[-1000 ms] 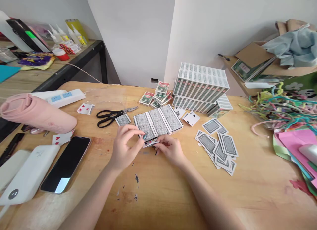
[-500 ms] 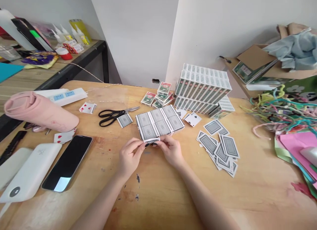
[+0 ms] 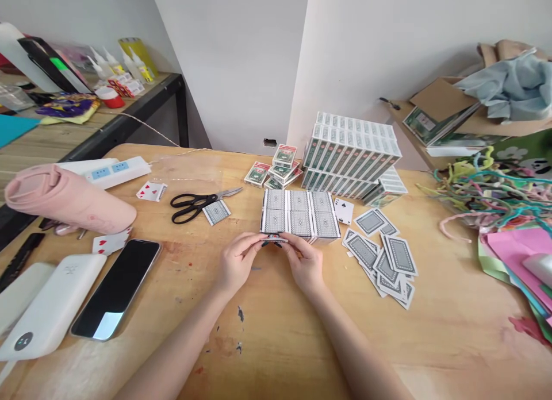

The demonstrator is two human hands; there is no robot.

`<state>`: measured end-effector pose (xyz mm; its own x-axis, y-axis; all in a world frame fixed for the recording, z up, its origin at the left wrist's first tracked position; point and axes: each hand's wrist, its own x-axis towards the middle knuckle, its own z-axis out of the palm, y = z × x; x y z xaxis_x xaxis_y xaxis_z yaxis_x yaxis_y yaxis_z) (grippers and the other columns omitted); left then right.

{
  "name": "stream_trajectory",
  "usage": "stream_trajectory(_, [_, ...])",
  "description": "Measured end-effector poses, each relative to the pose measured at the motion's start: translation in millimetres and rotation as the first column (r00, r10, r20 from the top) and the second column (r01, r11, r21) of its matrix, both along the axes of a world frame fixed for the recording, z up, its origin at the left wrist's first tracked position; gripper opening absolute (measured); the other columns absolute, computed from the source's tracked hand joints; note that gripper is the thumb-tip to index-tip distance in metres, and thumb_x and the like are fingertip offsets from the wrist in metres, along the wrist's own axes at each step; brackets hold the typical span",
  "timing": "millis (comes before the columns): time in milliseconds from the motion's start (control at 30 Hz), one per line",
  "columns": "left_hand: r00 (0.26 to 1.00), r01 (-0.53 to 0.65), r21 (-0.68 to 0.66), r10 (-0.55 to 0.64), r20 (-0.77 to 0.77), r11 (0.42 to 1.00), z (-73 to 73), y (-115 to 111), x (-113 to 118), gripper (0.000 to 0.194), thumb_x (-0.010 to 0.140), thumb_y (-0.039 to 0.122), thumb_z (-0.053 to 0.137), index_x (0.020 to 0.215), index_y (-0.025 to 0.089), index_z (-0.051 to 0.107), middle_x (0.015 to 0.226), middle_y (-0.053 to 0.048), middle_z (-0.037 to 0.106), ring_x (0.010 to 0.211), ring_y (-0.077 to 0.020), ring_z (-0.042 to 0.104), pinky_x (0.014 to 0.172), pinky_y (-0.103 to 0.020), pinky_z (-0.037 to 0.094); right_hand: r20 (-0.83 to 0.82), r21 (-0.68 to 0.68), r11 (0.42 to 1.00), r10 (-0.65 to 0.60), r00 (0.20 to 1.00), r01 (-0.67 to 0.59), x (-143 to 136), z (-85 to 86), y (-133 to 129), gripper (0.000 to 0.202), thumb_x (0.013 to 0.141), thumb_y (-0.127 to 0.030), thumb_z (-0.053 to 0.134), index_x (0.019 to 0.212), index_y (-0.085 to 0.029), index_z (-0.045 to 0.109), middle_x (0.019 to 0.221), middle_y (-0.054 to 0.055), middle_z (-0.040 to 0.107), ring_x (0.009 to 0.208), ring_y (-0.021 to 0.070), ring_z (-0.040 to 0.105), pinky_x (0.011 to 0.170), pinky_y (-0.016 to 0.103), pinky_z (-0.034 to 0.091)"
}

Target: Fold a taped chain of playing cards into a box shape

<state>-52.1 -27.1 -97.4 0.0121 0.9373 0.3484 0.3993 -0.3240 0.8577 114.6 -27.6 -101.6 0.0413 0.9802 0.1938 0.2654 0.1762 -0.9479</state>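
Observation:
A playing card [image 3: 273, 238], seen nearly edge-on, is pinched between my left hand [image 3: 238, 262] and my right hand [image 3: 304, 264], one at each end. Just beyond my fingers lies a block covered in grey-patterned card backs [image 3: 299, 214], its long side facing me. A spades card [image 3: 344, 211] touches its right side. Loose grey-backed cards [image 3: 390, 262] overlap in a pile farther right. Black-handled scissors [image 3: 190, 207] rest to the left, beside a card piece with a grey back [image 3: 217, 212].
Card boxes are stacked [image 3: 349, 153] at the back, with smaller boxes [image 3: 283, 167] beside them. On the left are a phone [image 3: 117, 288], a power bank [image 3: 52, 308], a pink roll [image 3: 71, 199] and a power strip [image 3: 118, 168]. Fuzzy coloured stems [image 3: 500, 187] lie at right.
The card-covered block has turned and shifted right, now partly over the cards beside it. My hands have moved slightly right, and the held card is tilted flatter.

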Motion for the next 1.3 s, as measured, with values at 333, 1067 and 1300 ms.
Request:
stream_trajectory(333, [0.999,-0.035,-0.026,0.035,0.007,0.999,-0.6,5.8,3.0,0.014,0.087,0.028,0.055,0.082,0.021,0.066,0.083,-0.004,0.066,0.078,-0.0159,0.062,0.071,-0.028,0.050,-0.060,-0.062,0.997,-0.050,0.997,0.046,-4.1,4.0,-1.2,0.013,0.082,-0.032,0.061,0.085,-0.022,0.069,0.084,0.005,0.074,0.076,0.0216,0.068,0.069,0.033,0.054])
stream_trajectory(1067, [0.962,-0.094,-0.149,0.128,0.241,0.984,1.9,-5.1,16.0,0.020,0.082,0.040,0.059,0.090,0.023,0.051,0.083,0.000,0.052,0.073,-0.0143,0.053,0.070,-0.028,0.047,-0.199,-0.059,0.998,-0.007,0.980,-0.005,-2.8,8.7,-3.8,0.017,0.083,-0.033,0.060,0.073,-0.021,0.054,0.071,0.001,0.057,0.068,0.0160,0.055,0.065,0.028,0.046])
stream_trajectory(1300, [0.943,0.017,0.127,0.026,-0.331,0.992,39.0,18.0,-1.3,0.028,0.077,0.029,0.064,0.104,0.025,0.057,0.119,-0.007,0.053,0.121,-0.0263,0.046,0.106,-0.045,0.035,-0.328,-0.061,0.992,0.087,0.941,-0.113,6.8,12.4,0.4,0.020,0.074,-0.032,0.073,0.077,-0.021,0.056,0.075,0.000,0.056,0.071,0.0152,0.055,0.069,0.029,0.048])
